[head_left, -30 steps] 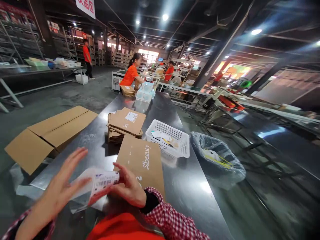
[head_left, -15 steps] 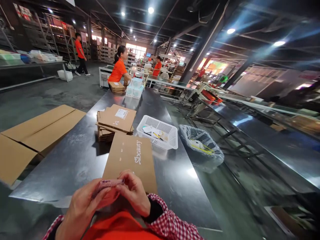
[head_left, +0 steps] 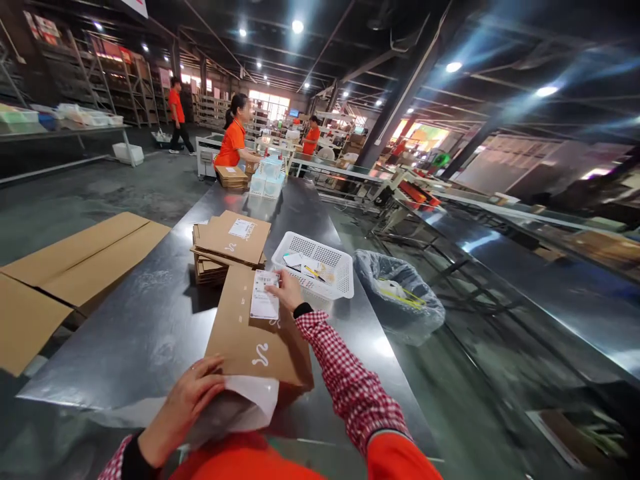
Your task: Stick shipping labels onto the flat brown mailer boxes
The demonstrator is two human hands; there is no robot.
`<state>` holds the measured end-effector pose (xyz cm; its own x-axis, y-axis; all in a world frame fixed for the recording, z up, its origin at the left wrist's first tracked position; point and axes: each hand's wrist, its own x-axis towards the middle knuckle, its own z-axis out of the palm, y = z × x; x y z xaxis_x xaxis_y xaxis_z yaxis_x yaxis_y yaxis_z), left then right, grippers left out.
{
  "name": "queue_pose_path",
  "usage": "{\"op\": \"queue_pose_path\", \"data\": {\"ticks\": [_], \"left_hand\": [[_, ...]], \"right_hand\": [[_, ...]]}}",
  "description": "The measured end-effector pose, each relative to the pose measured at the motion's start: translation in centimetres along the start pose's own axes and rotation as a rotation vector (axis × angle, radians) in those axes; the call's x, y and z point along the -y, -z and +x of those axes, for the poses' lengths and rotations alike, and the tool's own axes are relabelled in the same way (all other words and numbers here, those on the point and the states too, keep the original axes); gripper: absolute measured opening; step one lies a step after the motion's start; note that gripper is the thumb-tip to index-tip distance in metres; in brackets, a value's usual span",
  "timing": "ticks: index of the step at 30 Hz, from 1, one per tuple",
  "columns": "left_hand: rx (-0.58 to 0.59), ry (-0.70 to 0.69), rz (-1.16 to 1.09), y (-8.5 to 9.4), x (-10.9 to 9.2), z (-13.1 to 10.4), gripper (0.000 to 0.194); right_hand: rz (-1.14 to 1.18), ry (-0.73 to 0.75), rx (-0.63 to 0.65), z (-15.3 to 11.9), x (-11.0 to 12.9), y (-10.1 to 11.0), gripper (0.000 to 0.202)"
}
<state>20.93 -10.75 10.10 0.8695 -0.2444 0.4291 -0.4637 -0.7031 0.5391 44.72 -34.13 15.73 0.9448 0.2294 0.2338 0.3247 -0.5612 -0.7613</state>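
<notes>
A white shipping label (head_left: 264,297) with printed text lies over the flat brown cardboard mailer (head_left: 235,350), whose white printing is partly covered. My right hand (head_left: 289,291) has the label's right edge between thumb and fingers. Whether the whole label touches the cardboard I cannot tell. At the mailer's near left edge, my left hand (head_left: 193,397) is closed on a thin white sheet (head_left: 253,397), which curls toward my body. The mailer's near part bends down toward me.
Beyond the mailer stands a stack of cardboard mailers (head_left: 235,237), beside a white perforated basket (head_left: 340,270) holding papers and a yellow pen. A plastic-lined bin (head_left: 400,293) is right of the metal table (head_left: 160,320); a large open carton (head_left: 95,253) is left. A co-worker (head_left: 231,143) stands farther back.
My hands have parted from a small pinkish item held together near my body. My right hand has moved forward with the label; my left now holds a white sheet. The mailer's near part is raised.
</notes>
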Motion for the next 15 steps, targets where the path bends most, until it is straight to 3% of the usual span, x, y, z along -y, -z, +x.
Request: {"op": "queue_pose_path", "data": {"ticks": [5,9,11,13,15], "left_hand": [[0.009,0.018,-0.037,-1.7,1.3,-0.1,0.030],[0.027,0.044,-0.061,-1.4,1.1,-0.3,0.030],[0.019,0.069,-0.060,-1.3,0.7,-0.2,0.031],[0.004,0.067,-0.054,-1.2,0.5,-0.1,0.033],[-0.002,0.045,-0.044,-1.1,0.5,-0.1,0.034]], "right_hand": [[-0.279,0.022,0.122,-0.1,-0.8,-2.2,0.054],[-0.627,0.084,0.083,-1.7,0.3,-3.1,0.082],[-0.700,0.142,0.111,-2.4,0.9,-4.3,0.079],[-0.685,0.222,0.219,-2.6,1.0,-5.4,0.066],[-0.653,0.172,0.264,-2.1,0.4,-5.2,0.059]]}}
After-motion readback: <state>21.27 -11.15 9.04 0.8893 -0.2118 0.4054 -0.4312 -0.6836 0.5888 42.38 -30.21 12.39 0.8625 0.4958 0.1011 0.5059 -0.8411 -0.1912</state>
